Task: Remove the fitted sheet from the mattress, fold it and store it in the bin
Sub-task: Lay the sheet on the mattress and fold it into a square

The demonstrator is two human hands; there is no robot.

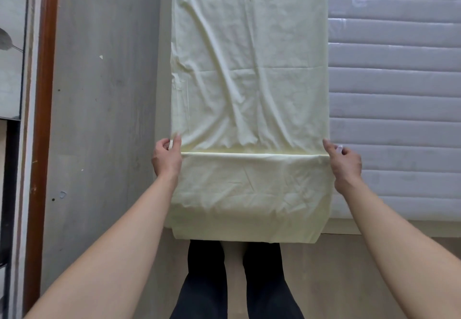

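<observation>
Two hands work the pale yellow fitted sheet, which lies as a long folded strip down the centre of the frame on the bare quilted mattress, its near end draped over the bed's edge. Each hand takes one side at a crosswise crease, likely to keep the edges aligned for the next fold. The left hand pinches the left edge between thumb and curled fingers; the right hand likewise grips the right edge. No bin is in view.
</observation>
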